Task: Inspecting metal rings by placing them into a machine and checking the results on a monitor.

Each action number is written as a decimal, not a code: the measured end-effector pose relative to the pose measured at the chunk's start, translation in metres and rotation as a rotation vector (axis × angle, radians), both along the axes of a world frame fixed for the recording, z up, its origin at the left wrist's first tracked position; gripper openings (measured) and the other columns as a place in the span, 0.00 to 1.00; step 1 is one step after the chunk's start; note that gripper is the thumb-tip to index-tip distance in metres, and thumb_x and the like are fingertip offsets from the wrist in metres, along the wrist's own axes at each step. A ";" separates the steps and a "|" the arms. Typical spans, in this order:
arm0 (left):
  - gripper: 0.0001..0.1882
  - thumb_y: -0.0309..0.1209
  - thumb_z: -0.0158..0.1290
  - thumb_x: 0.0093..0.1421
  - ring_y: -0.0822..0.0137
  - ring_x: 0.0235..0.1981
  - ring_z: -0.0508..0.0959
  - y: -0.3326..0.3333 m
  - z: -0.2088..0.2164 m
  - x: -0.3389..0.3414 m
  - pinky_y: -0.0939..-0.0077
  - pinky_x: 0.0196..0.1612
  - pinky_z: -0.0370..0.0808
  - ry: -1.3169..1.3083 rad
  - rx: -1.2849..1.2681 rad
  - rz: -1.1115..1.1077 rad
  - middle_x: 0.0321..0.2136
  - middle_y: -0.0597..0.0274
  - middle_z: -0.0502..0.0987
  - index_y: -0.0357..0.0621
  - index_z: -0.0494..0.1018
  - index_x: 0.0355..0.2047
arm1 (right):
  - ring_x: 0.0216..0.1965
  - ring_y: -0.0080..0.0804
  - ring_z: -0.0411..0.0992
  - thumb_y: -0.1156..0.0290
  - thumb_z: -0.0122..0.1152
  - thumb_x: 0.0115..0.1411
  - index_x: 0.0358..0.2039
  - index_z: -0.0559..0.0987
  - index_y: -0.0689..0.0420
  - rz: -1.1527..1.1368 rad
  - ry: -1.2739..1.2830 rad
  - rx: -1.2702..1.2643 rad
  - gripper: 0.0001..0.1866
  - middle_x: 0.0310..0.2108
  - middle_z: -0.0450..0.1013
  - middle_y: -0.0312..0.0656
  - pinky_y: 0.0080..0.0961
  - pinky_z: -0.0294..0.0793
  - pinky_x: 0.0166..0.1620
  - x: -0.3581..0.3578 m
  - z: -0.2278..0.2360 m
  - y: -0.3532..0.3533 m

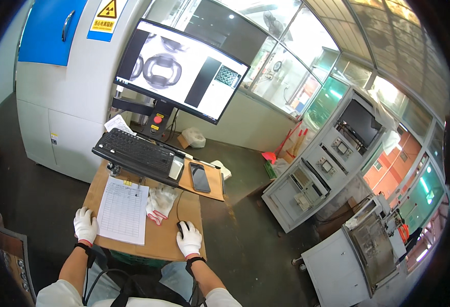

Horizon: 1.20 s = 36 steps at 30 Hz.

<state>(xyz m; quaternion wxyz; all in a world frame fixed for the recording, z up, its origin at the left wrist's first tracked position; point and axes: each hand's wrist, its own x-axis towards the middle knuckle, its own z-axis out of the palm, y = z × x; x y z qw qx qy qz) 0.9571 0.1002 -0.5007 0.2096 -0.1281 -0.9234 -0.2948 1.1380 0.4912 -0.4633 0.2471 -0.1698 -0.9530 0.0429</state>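
My right hand (189, 240), in a white knit glove with a red cuff, rests over a black computer mouse (182, 228) near the right edge of the brown tabletop (169, 249). My left hand (85, 226), gloved the same way, lies on the table's left edge with its fingers loosely stretched and nothing in them. Between my hands is a white sheet with a printed table (121, 212), held by a clip at its top. A crumpled pair of white gloves (159, 202) lies right of the sheet. Beyond stands a monitor (181, 66) showing grey ring-shaped images.
A black keyboard (139, 152) sits on a raised tray, with a smartphone (199, 177) to its right. A large white cabinet (56, 117) with a blue door stands at left. A grey instrument rack (317, 169) and a metal cart (337, 266) are at right.
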 end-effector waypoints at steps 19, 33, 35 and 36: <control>0.18 0.29 0.61 0.55 0.46 0.61 0.70 0.000 -0.003 -0.002 0.50 0.61 0.69 -0.025 -0.016 -0.001 0.56 0.53 0.74 0.42 0.77 0.47 | 0.49 0.51 0.77 0.60 0.64 0.59 0.59 0.76 0.41 -0.013 -0.004 0.000 0.26 0.59 0.73 0.44 0.47 0.77 0.50 -0.001 -0.008 0.003; 0.18 0.29 0.61 0.56 0.46 0.61 0.70 -0.001 -0.008 -0.003 0.50 0.61 0.69 0.024 -0.028 0.011 0.56 0.53 0.74 0.43 0.76 0.47 | 0.48 0.51 0.77 0.60 0.63 0.59 0.59 0.77 0.41 -0.009 -0.017 -0.017 0.25 0.59 0.73 0.43 0.48 0.78 0.50 -0.003 -0.007 0.002; 0.17 0.29 0.61 0.56 0.46 0.60 0.70 -0.001 -0.006 -0.002 0.50 0.60 0.70 0.025 -0.028 0.006 0.56 0.52 0.74 0.42 0.76 0.47 | 0.47 0.52 0.77 0.61 0.64 0.58 0.58 0.78 0.42 -0.001 0.001 -0.015 0.25 0.58 0.74 0.44 0.47 0.78 0.50 -0.003 -0.004 0.000; 0.17 0.29 0.61 0.56 0.45 0.60 0.71 -0.002 -0.005 -0.002 0.51 0.60 0.70 0.028 -0.028 0.000 0.55 0.51 0.74 0.41 0.76 0.46 | 0.47 0.53 0.77 0.62 0.64 0.57 0.56 0.79 0.42 0.005 0.021 -0.014 0.24 0.57 0.74 0.45 0.47 0.78 0.50 -0.003 -0.002 0.000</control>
